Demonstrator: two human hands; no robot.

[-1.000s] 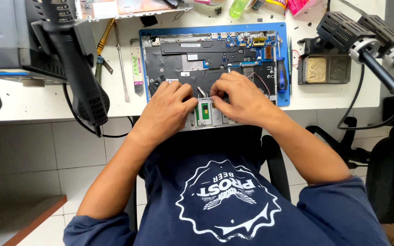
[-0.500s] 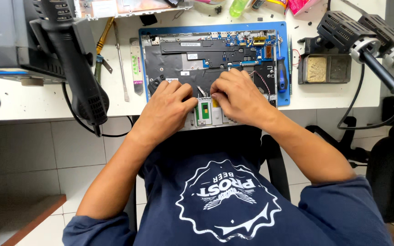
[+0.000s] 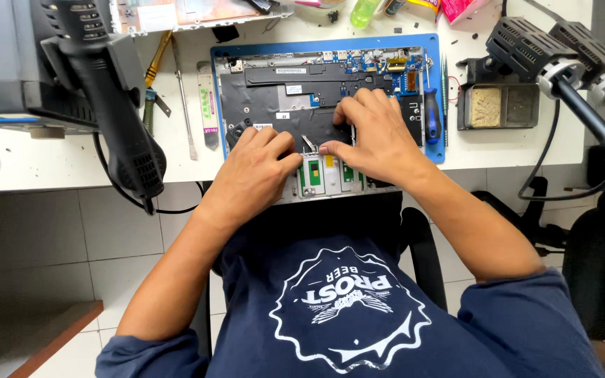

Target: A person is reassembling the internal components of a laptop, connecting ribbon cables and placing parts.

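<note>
An opened laptop (image 3: 316,91) lies bottom-side up on a blue mat (image 3: 437,105) on the white table (image 3: 50,164), its near edge hanging just over the table's front. The cover is already off: the dark inner sheet, a blue circuit board (image 3: 379,64) at the far right corner and the green-edged touchpad board (image 3: 323,175) at the near edge all lie bare. So the opening-up looks done, and the work inside appears to be under way rather than finished — nothing suggests the case is being closed.

Both hands rest on the near middle of the laptop. The left hand (image 3: 253,171) lies with its fingers curled, the tips pressing on the dark sheet beside a small pale cable (image 3: 307,142). The right hand (image 3: 372,136) spreads its fingers over the sheet, its thumb and forefinger drawn narrow near that same cable; whether they actually pinch it I cannot tell. Neither hand holds a tool.

A screwdriver with a blue and black handle (image 3: 433,112) lies on the mat just right of the laptop. Tweezers and a flat pry tool (image 3: 208,112) lie to the left — untouched. A black hot-air gun (image 3: 117,105) hangs at the left, and a tip-cleaning tray (image 3: 498,106) sits at the right.
</note>
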